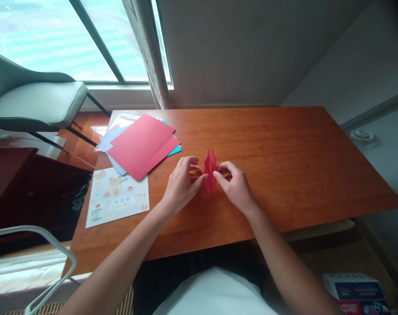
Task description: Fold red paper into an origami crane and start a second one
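Observation:
A small folded piece of red origami paper [210, 170], a narrow diamond with a split upper point, stands out against the brown table between my hands. My right hand [233, 181] pinches its right edge between thumb and forefinger. On the other side, the thumb tip of my left hand [185, 180] reaches the paper's left edge. The other fingers of that hand are loosely curled and apart from the thumb, with a gap between them and the paper.
Left of my hands lies a pile of red paper sheets [142, 144], with lilac and blue sheets beneath. A white bear-printed sheet [118, 197] is nearer me. The wooden table [284, 153] extends right. A chair [37, 103] stands by the window; a box [354, 291] sits low at right.

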Demonstrator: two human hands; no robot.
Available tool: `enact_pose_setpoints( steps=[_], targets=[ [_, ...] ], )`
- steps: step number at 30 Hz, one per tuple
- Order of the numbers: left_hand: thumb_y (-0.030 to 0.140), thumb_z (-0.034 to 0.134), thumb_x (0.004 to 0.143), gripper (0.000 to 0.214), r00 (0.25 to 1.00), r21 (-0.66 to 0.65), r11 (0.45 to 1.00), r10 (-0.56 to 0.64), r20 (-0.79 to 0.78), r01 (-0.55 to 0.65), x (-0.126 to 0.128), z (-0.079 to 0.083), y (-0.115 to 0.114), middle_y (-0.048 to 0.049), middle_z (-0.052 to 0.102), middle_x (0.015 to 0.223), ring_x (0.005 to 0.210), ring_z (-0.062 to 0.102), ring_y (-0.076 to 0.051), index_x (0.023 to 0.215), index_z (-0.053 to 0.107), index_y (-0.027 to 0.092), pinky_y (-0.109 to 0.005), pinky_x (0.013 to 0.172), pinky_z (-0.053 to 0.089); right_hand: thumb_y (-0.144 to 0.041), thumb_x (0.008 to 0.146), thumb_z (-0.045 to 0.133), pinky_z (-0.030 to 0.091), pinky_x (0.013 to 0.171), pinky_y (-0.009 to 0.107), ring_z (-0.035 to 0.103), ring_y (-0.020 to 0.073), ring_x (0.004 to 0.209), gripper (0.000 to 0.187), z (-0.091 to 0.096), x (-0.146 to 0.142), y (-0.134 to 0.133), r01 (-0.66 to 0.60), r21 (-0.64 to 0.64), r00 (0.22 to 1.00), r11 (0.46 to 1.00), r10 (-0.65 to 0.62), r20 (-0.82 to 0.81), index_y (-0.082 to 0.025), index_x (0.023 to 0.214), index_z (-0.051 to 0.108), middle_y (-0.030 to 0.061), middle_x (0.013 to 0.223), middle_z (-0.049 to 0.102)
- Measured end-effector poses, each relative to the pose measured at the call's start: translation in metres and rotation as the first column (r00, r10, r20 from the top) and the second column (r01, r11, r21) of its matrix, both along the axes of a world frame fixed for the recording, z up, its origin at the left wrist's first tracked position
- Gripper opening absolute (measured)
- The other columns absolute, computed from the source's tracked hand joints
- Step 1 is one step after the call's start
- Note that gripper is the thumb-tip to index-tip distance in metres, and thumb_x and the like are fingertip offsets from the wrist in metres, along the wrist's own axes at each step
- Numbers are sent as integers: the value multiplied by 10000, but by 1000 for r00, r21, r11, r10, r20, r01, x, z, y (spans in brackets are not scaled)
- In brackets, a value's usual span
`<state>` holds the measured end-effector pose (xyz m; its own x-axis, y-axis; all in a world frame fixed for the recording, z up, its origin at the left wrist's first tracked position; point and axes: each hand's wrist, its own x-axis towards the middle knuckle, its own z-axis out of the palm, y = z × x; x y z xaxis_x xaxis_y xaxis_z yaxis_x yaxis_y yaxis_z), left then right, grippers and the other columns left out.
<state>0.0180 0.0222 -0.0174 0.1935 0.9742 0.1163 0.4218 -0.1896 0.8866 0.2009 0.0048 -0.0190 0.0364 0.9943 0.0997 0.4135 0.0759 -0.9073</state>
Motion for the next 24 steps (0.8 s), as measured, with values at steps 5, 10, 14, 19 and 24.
enact_pose_setpoints(
  steps=[5, 10, 14, 19, 24],
  targets=[
    [425, 759, 801, 304, 919, -226, 971, 20, 393, 75, 7, 11, 24, -79, 753, 919, 855, 708, -197, 921, 703, 150, -294, 787, 560, -356, 862, 680, 512, 689, 292, 657, 188, 822, 152, 13, -1, 34, -32, 57, 978, 998, 43, -202, -215, 880, 626, 43, 897, 693],
    [420, 852, 689, 313, 793, -316, 948, 173, 584, 26, 15, 23, 39, -26, 740, 777, 722, 665, -149, 796, 723, 155, -262, 724, 521, -406, 808, 746, 511, 678, 284, 652, 188, 848, 244, 16, -3, 68, -143, 49, 931, 988, 151, -333, -218, 931, 651, 36, 937, 695],
    [435, 876, 653, 345, 748, -413, 910, 260, 611, 22, 18, 15, 41, -25, 727, 729, 669, 637, -129, 767, 728, 145, -252, 698, 510, -437, 809, 742, 502, 703, 303, 642, 177, 752, 241, 3, -4, 75, -242, -7, 888, 970, 219, -405, -200, 825, 704, 24, 814, 711],
    [482, 855, 677, 379, 780, -445, 895, 273, 564, 9, 20, 4, 37, -22, 716, 776, 696, 624, -130, 794, 716, 150, -238, 670, 499, -408, 735, 802, 444, 637, 296, 578, 158, 636, 233, -13, -5, 73, -154, -63, 907, 986, 115, -405, -192, 710, 718, 4, 678, 668],
    [448, 868, 674, 374, 818, -466, 883, 234, 526, 47, 22, 6, 36, -32, 737, 833, 766, 647, -155, 874, 737, 161, -238, 694, 498, -409, 737, 790, 432, 671, 294, 547, 155, 680, 210, -11, -7, 73, -71, -67, 909, 995, 37, -414, -205, 720, 744, 2, 706, 659]
  ],
)
